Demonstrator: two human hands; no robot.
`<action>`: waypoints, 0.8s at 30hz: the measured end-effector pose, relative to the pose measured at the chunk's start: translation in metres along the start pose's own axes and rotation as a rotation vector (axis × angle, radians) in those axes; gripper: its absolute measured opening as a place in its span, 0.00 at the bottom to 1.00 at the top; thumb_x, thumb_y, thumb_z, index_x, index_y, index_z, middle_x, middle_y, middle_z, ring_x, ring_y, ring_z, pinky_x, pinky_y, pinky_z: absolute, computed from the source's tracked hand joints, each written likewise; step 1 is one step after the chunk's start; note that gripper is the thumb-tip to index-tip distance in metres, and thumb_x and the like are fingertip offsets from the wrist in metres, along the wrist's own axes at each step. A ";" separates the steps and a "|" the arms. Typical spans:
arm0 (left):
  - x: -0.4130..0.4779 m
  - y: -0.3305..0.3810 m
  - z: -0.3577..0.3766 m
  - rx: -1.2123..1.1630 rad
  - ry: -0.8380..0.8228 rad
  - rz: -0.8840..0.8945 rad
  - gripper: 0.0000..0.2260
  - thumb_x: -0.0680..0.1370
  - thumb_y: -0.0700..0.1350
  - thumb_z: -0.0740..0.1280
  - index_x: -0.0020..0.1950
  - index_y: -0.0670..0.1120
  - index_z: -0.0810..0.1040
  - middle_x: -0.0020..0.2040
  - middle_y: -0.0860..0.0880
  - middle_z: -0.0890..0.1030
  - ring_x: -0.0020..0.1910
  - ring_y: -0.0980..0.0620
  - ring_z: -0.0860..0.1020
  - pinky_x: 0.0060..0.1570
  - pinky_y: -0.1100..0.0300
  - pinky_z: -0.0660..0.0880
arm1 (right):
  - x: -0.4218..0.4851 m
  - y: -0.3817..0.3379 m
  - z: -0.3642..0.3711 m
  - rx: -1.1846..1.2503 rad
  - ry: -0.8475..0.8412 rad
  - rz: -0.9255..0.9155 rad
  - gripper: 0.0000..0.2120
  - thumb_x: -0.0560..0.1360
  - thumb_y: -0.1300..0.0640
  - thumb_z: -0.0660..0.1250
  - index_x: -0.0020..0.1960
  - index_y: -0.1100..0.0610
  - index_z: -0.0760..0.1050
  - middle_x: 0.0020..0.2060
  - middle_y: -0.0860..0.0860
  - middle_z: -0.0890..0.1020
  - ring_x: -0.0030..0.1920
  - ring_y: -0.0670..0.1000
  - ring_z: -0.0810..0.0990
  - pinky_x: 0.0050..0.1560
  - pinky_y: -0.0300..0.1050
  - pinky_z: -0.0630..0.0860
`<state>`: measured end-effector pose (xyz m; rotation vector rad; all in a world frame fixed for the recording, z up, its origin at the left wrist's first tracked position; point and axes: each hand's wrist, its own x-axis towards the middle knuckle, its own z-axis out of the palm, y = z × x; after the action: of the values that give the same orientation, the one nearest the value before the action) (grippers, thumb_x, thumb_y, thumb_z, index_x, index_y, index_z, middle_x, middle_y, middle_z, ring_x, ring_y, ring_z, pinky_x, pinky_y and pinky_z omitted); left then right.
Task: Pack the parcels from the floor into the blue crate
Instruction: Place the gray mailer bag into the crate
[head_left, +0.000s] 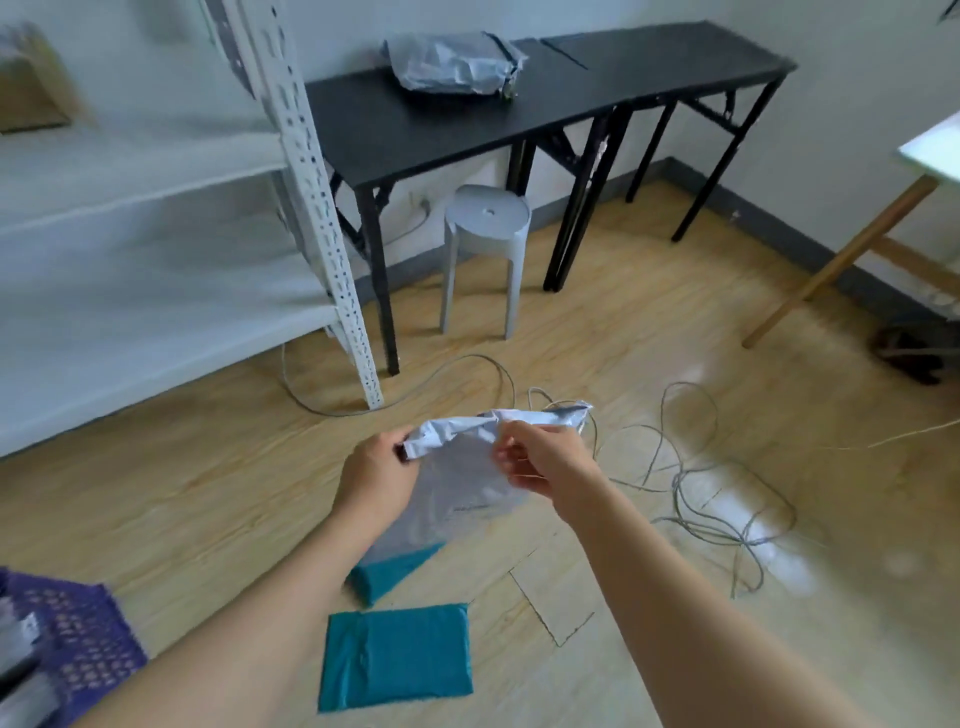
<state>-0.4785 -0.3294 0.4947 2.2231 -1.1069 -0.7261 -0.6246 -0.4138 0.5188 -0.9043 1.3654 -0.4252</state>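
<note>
At the lower left of the wooden floor (623, 338) stands the perforated blue plastic crate (78, 642). The left hand (376, 475) pinches the crumpled top of a grey plastic mailer parcel (457, 483) held above the floor, and the right hand (545, 462) grips that same top edge. Beneath it, a flat teal parcel (397, 654) lies on the floor.

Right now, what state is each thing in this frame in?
grey parcel: held above the floor, top edge crumpled.
left grip: pinches the parcel's top left corner.
right grip: pinches its top edge.
near teal parcel: flat on the floor, untouched.
far teal parcel: on the floor, partly hidden behind the grey parcel.
crate: holds blurred grey items.
cable: loose tangle on the floor.
bag: crumpled, lying on the black table.
</note>
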 end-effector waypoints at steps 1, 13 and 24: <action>-0.002 0.000 -0.019 -0.027 0.018 -0.046 0.09 0.78 0.45 0.64 0.54 0.46 0.81 0.47 0.43 0.83 0.46 0.41 0.79 0.39 0.56 0.70 | -0.011 -0.012 0.007 -0.155 0.068 -0.132 0.10 0.71 0.61 0.66 0.32 0.56 0.74 0.30 0.54 0.78 0.26 0.49 0.74 0.27 0.36 0.73; -0.098 -0.082 -0.241 -0.185 0.208 -0.116 0.13 0.77 0.41 0.66 0.35 0.54 0.79 0.30 0.57 0.78 0.32 0.54 0.72 0.29 0.63 0.64 | -0.134 -0.062 0.190 -1.463 -0.302 -0.787 0.38 0.67 0.43 0.73 0.72 0.45 0.60 0.61 0.49 0.77 0.58 0.53 0.77 0.55 0.47 0.76; -0.221 -0.268 -0.389 -0.235 0.427 -0.254 0.26 0.75 0.53 0.69 0.70 0.48 0.67 0.67 0.52 0.71 0.67 0.52 0.70 0.58 0.62 0.67 | -0.253 0.034 0.408 -1.368 -0.330 -0.992 0.06 0.77 0.54 0.59 0.42 0.53 0.65 0.45 0.55 0.82 0.45 0.57 0.78 0.37 0.44 0.66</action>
<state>-0.1886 0.0803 0.6367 2.1939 -0.5115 -0.4222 -0.2947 -0.0836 0.6367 -2.6647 0.6609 0.0273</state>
